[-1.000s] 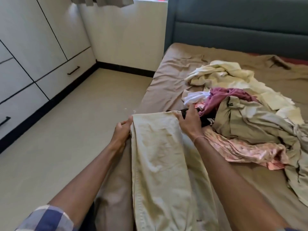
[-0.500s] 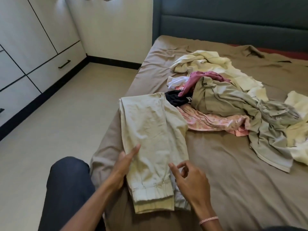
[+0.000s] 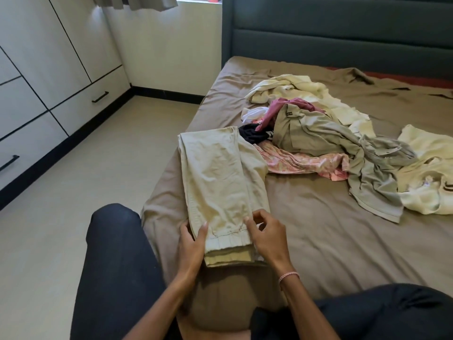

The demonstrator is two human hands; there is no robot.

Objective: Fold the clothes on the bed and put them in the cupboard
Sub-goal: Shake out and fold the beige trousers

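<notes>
Bed (image 3: pixel 318 241), brown sheet. Cupboard (image 3: pixel 49 69) left of the bed across the floor, doors closed. Loose clothes pile (image 3: pixel 318 136) mid-bed. Beige trousers (image 3: pixel 220 180) folded lengthwise along the bed's near-left edge. Left hand (image 3: pixel 193 244) grips the cuff end. Right hand (image 3: pixel 267 236) curled, fingertips on the cuff, grip unclear.

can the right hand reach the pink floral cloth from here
Probably yes. The right hand is at the cuff of the trousers, and only bare sheet lies between it and the pink floral cloth. The cloth's near edge is uncovered, though the khaki shirt overlaps its far side.
</notes>
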